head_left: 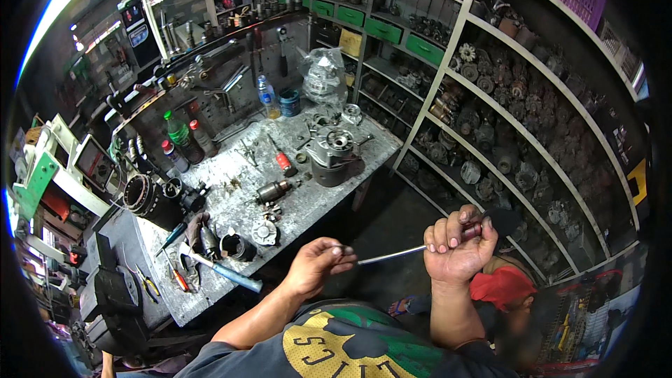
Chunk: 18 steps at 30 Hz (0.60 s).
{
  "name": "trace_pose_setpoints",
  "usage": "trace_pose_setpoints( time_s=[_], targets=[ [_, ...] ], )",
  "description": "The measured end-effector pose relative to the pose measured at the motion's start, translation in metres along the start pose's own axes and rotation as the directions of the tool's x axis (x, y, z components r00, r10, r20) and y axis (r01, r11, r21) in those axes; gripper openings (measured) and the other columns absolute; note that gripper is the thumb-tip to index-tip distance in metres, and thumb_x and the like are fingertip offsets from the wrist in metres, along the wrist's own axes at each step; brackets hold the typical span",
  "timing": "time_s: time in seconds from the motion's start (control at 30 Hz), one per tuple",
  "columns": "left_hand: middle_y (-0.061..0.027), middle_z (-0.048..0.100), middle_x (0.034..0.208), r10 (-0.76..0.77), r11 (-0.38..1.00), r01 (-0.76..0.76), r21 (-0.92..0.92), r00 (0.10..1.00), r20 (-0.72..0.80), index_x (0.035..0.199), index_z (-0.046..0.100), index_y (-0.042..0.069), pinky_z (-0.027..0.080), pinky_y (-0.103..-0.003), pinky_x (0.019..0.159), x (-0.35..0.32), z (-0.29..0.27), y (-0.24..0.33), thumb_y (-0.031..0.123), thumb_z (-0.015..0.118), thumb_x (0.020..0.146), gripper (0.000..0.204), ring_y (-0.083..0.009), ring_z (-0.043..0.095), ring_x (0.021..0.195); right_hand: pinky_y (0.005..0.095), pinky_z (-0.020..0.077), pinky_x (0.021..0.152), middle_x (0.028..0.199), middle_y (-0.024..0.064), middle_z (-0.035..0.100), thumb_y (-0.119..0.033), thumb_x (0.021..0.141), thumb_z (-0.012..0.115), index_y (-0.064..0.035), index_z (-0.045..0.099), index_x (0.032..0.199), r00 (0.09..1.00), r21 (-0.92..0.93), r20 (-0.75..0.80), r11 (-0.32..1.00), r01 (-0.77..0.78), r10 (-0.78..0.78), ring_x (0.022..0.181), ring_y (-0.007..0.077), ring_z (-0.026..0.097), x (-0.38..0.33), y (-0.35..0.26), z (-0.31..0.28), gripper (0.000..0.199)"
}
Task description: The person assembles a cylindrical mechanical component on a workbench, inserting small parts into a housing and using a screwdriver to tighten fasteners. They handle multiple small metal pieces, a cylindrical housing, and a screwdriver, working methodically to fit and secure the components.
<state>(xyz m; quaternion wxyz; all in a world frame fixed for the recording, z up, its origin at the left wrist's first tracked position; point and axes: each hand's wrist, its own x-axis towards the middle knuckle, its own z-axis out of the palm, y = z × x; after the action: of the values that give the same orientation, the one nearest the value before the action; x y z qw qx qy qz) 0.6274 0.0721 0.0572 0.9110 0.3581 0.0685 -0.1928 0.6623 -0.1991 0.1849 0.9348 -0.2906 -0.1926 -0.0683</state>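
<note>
In front of my chest, my right hand [458, 246] is closed around the dark red handle of a screwdriver. Its long metal shaft [393, 256] points left toward my left hand [323, 264]. The fingers of that hand are pinched together near the shaft's tip, on something small and dark that I cannot make out. On the workbench [231, 182] beyond, a metal alternator-like housing [332, 143] rests on a dark round stand [332, 173]. An armature-like part [273, 190] and a red-handled screwdriver [282, 159] lie nearby.
A blue-handled hammer [231, 276] reaches over the bench's near edge. Bottles [183, 141] stand at the back left, and a plastic-wrapped part [324, 77] at the far end. Shelves full of metal parts [504, 112] line the right. A person in red headwear [502, 287] is low at my right.
</note>
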Motion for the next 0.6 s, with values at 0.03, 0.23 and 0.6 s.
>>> trace_pose_setpoints(
  time_s=[0.03, 0.23, 0.6],
  targets=[
    [-0.0161, 0.077, 0.121, -0.034, 0.998, 0.037, -0.051, 0.998, 0.045, 0.122, 0.065, 0.003, 0.067, -0.045, 0.100, 0.012, 0.014, -0.006, 0.013, 0.072, 0.109, 0.018, -0.0302, 0.079, 0.114, 0.0377, 0.0450, 0.055, 0.065, 0.0040, 0.053, -0.051, 0.114, 0.044, -0.0068, 0.066, 0.111, 1.000, 0.008, 0.013, 1.000, 0.022, -0.022, 0.053, 0.0179, 0.047, 0.006, -0.006, -0.009, 0.050],
    [-0.0179, 0.078, 0.117, 0.041, 0.974, -0.011, -0.227, 0.991, 0.124, 0.122, 0.065, 0.003, 0.071, -0.040, 0.092, 0.061, 0.046, -0.009, 0.012, 0.068, 0.111, 0.014, -0.0299, 0.081, 0.107, 0.0391, 0.0473, 0.060, 0.069, 0.0051, 0.056, -0.055, 0.112, 0.045, -0.0043, 0.065, 0.114, 0.992, 0.128, 0.113, 0.991, 0.041, -0.055, 0.056, 0.0187, 0.050, 0.058, -0.002, -0.043, 0.055],
    [-0.0135, 0.081, 0.112, 0.127, 0.991, -0.126, 0.031, 0.992, -0.006, 0.119, 0.074, 0.000, 0.066, -0.038, 0.095, 0.177, 0.016, 0.033, 0.032, 0.076, 0.108, 0.034, -0.0225, 0.079, 0.101, 0.0402, 0.0602, 0.076, 0.102, 0.0148, 0.073, -0.002, 0.090, 0.084, -0.0024, 0.075, 0.116, 0.688, -0.932, 0.353, 0.303, 0.198, 0.634, 0.087, 0.0308, 0.076, 0.187, 0.070, -0.061, 0.027]
  ],
)
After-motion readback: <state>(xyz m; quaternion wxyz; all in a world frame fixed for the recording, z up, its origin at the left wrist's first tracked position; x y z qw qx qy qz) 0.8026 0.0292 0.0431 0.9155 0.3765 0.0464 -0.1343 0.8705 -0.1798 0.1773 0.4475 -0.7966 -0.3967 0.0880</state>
